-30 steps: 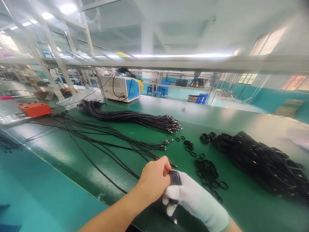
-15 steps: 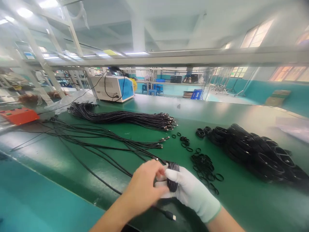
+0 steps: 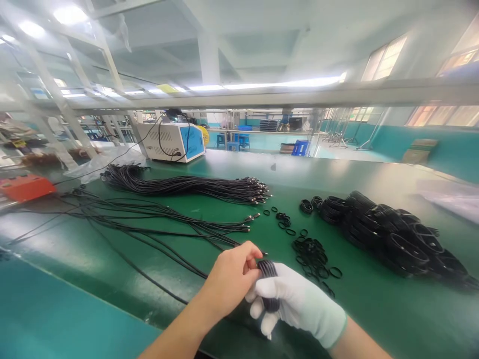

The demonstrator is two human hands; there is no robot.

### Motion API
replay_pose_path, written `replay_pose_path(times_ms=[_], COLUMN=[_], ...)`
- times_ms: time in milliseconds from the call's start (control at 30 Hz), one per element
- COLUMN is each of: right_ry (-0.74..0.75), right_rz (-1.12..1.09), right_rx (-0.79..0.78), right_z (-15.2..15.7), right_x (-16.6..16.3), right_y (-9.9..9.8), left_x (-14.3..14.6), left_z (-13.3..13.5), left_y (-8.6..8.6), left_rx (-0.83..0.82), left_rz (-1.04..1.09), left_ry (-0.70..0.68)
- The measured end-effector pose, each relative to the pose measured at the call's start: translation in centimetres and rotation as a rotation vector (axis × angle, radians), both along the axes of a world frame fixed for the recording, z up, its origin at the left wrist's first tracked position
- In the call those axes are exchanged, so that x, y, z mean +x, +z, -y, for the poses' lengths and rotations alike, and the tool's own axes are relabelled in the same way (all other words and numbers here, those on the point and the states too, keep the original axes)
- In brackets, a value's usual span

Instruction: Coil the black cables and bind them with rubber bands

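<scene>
My right hand (image 3: 288, 296), in a white glove, is closed around a small coil of black cable (image 3: 268, 269) with several turns stacked side by side. A light connector tip shows just under the gloved fingers. My left hand (image 3: 234, 274) is bare, its fingers curled together at the coil's left side. Whatever those fingertips pinch is hidden. Behind my left hand, loose black USB cables (image 3: 175, 230) stretch across the green table (image 3: 232, 164). Small black rubber rings (image 3: 310, 252) lie in a heap beyond my right hand.
Finished-looking cable coils (image 3: 389, 229) are piled at the right. A thick bundle of straight cables (image 3: 179, 184) lies farther back. Behind it stands a white and blue machine (image 3: 172, 142); an orange box (image 3: 28, 187) sits at the left. A metal beam (image 3: 239, 97) crosses above the table.
My left fingers have curled and drawn up from across the coil to its left side. The coil has tilted a little in my right hand. The dangling cable end has drawn in by the glove.
</scene>
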State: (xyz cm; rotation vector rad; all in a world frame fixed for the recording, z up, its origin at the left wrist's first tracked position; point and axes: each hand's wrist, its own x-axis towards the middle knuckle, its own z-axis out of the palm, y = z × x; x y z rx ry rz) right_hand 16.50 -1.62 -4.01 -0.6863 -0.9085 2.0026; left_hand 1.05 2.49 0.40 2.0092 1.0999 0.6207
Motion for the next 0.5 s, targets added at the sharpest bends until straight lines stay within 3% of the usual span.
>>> replay_pose_path(times_ms=[200,267,400,500], right_ry=[-0.009,-0.027,0.046,0.153], right_rz=[0.102,0.146,0.211,0.190], right_rx=[0.015,0.025,0.134,0.216], right_z=[-0.1,-0.1,-0.2,0.0], right_x=[-0.5,-0.4,0.2,0.6], right_y=[0.0,-0.1,0.1,0.9], left_x=[1.4,0.7,-0.2,2.4], left_z=[0.4,-0.1,-3.2,-5.4], left_y=[-1.4,-0.9,0.7,0.4], left_rx=[0.095,0.036,-0.293,-0.217], left_rz=[-0.038,-0.034,0.030,-0.034], left_ry=[0.103,0.038,-0.211,-0.271])
